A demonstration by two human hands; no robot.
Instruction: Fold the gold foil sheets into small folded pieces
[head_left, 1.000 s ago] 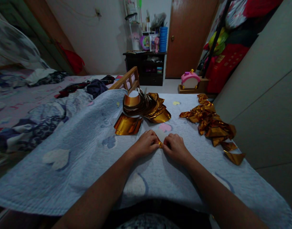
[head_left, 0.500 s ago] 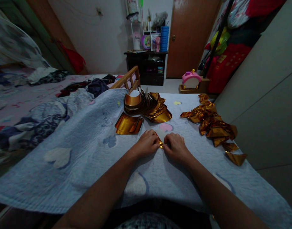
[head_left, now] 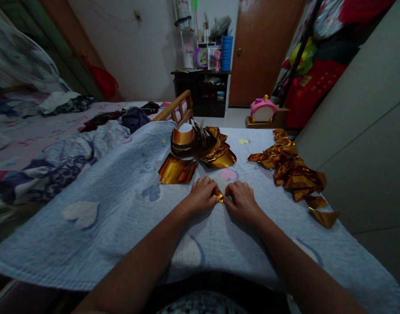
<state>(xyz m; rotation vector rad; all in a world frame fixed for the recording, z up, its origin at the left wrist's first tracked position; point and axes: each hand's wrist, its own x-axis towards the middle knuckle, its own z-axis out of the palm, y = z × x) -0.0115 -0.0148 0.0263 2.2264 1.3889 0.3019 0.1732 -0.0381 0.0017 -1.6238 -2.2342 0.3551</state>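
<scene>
Between my hands is a sheet of gold foil paper, its gold side showing low down and a pale side above. My left hand has its fingers closed on the sheet's left edge. On the right edge, my right hand pinches the same sheet. The fingers partly cover the paper. Beyond my left hand lie a few flat gold sheets and a thick fanned stack of gold foil paper. Off to the right rests a heap of folded gold foil pieces.
A light blue quilted cover with heart shapes spreads under everything. At the left is a bed with rumpled cloth. A wooden rail rises behind the stack. A pale cabinet borders the right side, and a pink toy stands beyond.
My left fingers have shifted slightly over the foil sheet's left part, and less gold shows there. My right hand stays nearly in place. The view has shifted a little.
</scene>
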